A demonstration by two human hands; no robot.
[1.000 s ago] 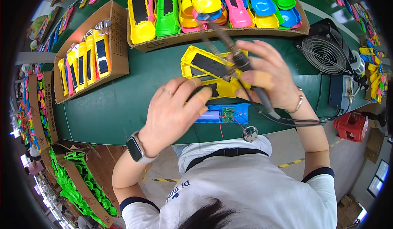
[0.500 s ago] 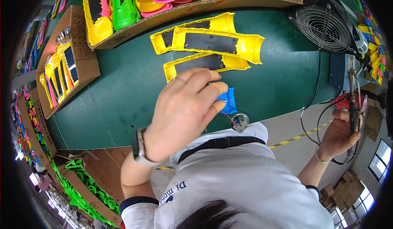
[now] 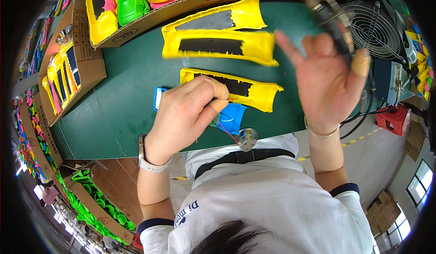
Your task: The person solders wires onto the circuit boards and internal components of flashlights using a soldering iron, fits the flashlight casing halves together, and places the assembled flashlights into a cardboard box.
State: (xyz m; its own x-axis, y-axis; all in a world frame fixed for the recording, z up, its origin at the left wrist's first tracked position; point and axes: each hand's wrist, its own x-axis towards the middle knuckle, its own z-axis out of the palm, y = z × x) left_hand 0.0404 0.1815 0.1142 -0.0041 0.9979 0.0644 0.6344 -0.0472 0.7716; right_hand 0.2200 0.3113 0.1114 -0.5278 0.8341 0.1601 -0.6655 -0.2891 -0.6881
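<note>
My left hand (image 3: 186, 111) is closed in a pinch on a thin red wire (image 3: 232, 99), its fingertips over the nearest yellow casing half (image 3: 261, 94). Under those fingers lies a blue plastic part (image 3: 232, 118). Wires run to a small round metallic part (image 3: 247, 139) at the table's front edge. My right hand (image 3: 329, 79) grips a soldering iron (image 3: 334, 33), smeared by motion. Its extended index finger reaches the end of a second, blurred yellow casing half (image 3: 256, 47). Behind that lies a third yellow casing half (image 3: 247, 14). All three have dark panels.
A cardboard box (image 3: 190, 9) of colourful plastic parts spans the back. At left stands a smaller carton (image 3: 88, 61) with yellow casings. A caged fan (image 3: 374, 31) and a blue-grey box (image 3: 386, 81) are at right. A blue-and-white piece (image 3: 159, 98) lies by my left hand.
My right hand has brought the soldering iron from the far right over to the yellow casings. The casings have spread apart. My left hand has shifted slightly left, fingers now pinched.
</note>
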